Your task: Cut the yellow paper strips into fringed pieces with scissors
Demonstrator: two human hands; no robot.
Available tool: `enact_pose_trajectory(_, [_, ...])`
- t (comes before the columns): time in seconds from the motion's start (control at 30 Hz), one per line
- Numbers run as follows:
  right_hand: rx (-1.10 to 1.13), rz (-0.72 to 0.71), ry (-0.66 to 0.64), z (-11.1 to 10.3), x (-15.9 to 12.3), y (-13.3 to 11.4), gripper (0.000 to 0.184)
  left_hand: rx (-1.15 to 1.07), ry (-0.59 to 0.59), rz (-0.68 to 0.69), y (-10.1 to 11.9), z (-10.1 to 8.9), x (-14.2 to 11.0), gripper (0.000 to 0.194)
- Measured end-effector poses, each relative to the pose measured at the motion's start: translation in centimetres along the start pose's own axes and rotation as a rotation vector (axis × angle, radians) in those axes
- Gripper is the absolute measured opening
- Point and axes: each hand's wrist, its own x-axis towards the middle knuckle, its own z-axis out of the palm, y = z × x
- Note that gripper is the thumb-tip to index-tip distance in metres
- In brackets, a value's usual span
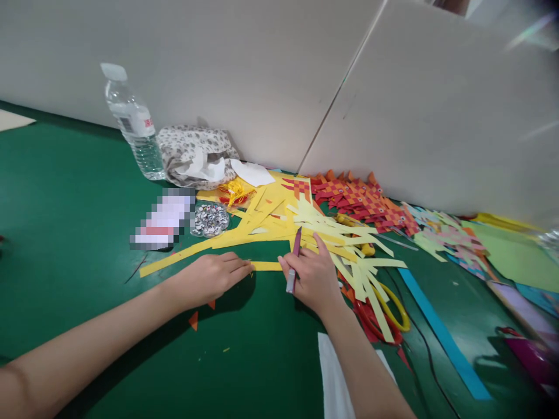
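Observation:
A short yellow paper strip [267,266] lies on the green tabletop between my two hands. My left hand [216,278] has its fingers pressed together on the strip's left end. My right hand [315,276] is closed around a slim purple and grey craft knife [297,244], held slanted across the fingers. The thumb and fingertips of this hand are at the strip's right end. Just beyond both hands, a pile of yellow paper strips [262,224] spreads out. Pale yellow strips [360,273] fan out to the right of my right hand.
A water bottle [135,131], a patterned cloth pouch [196,145], a phone [163,221] and a bag of googly eyes [210,220] stand back left. Red-orange woven paper fish [362,201] lie along the wall. Yellow-and-red-handled scissors [399,311] and a blue strip [445,334] are at right.

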Motion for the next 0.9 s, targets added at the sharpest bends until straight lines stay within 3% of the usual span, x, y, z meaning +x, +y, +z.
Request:
enact_pose_trajectory(0.1, [0.108, 0.072, 0.133, 0.0, -0.3, 0.1, 0.017, -0.033, 0.006, -0.027, -0.2, 0.1, -0.1, 0.039])
enact_pose_trajectory(0.2, [0.353, 0.166, 0.298, 0.0, -0.7, -0.2, 0.007, -0.077, 0.058, -0.068, -0.6, 0.4, -0.2, 0.036])
enact_pose_trajectory(0.43, [0.969, 0.507, 0.401, 0.0, -1.1, -1.2, 0.030, -0.091, 0.185, -0.266, -1.6, 1.0, 0.1, 0.025])
enact_pose_trajectory(0.53, [1.084, 0.554, 0.345, -0.4, -0.6, -1.8, 0.025, -0.146, 0.185, -0.319, -1.9, 1.2, 0.1, 0.023])
enact_pose_trajectory(0.67, [1.196, 0.650, 0.112, -0.5, -0.1, -2.5, 0.020, -0.200, 0.146, -0.352, -2.1, 1.6, -0.1, 0.023])
enact_pose_trajectory(0.8, [1.420, 0.860, 0.114, 0.3, 0.2, -2.8, 0.025, -0.209, 0.134, -0.359, -2.0, 1.6, 0.1, 0.021])
enact_pose_trajectory(0.9, [1.502, 0.905, 0.132, 0.5, 0.3, -2.6, 0.026, -0.222, 0.126, -0.349, -1.8, 1.3, 0.3, 0.021])
